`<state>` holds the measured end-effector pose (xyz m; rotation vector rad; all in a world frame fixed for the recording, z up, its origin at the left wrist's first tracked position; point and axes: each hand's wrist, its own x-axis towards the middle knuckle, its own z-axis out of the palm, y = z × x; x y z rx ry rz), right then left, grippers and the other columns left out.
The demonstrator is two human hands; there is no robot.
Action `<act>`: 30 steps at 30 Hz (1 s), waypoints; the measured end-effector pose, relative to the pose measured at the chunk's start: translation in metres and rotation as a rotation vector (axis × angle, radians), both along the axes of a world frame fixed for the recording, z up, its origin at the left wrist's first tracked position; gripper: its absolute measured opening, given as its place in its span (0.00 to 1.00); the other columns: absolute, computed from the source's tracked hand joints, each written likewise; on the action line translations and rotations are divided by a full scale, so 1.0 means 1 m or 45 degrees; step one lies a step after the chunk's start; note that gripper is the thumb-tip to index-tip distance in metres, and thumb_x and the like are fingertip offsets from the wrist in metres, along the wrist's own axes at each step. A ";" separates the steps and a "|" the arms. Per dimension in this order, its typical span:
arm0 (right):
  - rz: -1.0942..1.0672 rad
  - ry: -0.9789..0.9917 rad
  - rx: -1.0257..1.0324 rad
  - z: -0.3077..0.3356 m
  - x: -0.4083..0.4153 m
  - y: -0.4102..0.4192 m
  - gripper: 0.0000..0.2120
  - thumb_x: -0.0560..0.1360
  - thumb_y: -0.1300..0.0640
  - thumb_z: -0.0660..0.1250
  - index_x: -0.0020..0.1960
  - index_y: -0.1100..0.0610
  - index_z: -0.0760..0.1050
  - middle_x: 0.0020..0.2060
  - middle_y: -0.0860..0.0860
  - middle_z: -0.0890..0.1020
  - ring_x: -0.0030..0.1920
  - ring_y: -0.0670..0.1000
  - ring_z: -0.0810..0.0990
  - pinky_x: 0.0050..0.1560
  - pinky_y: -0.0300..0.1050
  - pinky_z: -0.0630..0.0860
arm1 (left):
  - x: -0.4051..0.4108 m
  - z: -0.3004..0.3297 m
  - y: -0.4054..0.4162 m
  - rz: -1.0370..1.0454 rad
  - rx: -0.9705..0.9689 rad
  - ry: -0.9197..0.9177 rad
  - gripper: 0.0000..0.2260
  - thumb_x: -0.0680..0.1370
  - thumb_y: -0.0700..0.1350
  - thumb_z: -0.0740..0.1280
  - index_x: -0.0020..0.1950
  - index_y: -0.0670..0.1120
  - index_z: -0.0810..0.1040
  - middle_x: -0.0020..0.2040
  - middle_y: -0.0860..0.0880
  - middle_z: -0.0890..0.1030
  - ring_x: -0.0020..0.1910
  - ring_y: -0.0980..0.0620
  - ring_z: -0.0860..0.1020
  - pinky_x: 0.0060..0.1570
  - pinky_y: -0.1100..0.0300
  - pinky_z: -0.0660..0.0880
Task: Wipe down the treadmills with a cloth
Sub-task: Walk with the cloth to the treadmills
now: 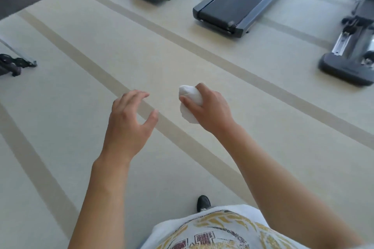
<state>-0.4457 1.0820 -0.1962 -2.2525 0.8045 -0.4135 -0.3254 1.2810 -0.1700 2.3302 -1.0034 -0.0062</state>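
Right hand (208,110) is gripping a bunched white cloth (190,98), fingers (187,100) curling round it so the wad is bulging out past the knuckles, seemingly carried ready for wiping; left hand (129,125) is hovering beside it, fingers spread apart and holding nothing. Further off across the pale striped floor (81,50), two treadmills (240,2) are standing well apart from the cloth, not yet being touched.

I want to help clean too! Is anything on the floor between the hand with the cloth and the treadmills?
No. Only bare striped floor lies between the right hand, gripping the white cloth, and the nearer treadmill.
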 end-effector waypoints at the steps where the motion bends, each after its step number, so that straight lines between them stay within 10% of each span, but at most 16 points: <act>1: -0.045 -0.002 0.009 -0.001 -0.009 -0.014 0.20 0.78 0.34 0.65 0.47 0.52 0.70 0.38 0.48 0.78 0.40 0.56 0.78 0.39 0.51 0.74 | -0.001 0.002 -0.017 -0.043 0.009 -0.005 0.23 0.79 0.57 0.64 0.71 0.50 0.76 0.70 0.53 0.75 0.69 0.48 0.69 0.69 0.54 0.69; 16: -0.578 -0.032 0.004 0.007 -0.091 -0.147 0.18 0.78 0.36 0.66 0.48 0.51 0.72 0.39 0.47 0.79 0.42 0.55 0.77 0.41 0.48 0.70 | -0.001 0.008 -0.218 -0.547 -0.012 -0.045 0.23 0.79 0.57 0.64 0.71 0.48 0.77 0.71 0.50 0.77 0.72 0.47 0.70 0.73 0.49 0.69; 30: -0.742 -0.064 -0.194 0.074 0.019 -0.254 0.19 0.78 0.35 0.66 0.48 0.51 0.71 0.38 0.47 0.79 0.42 0.56 0.77 0.44 0.50 0.72 | 0.131 0.054 -0.359 -0.751 -0.169 -0.067 0.25 0.78 0.61 0.63 0.71 0.50 0.78 0.71 0.52 0.77 0.71 0.48 0.71 0.71 0.53 0.67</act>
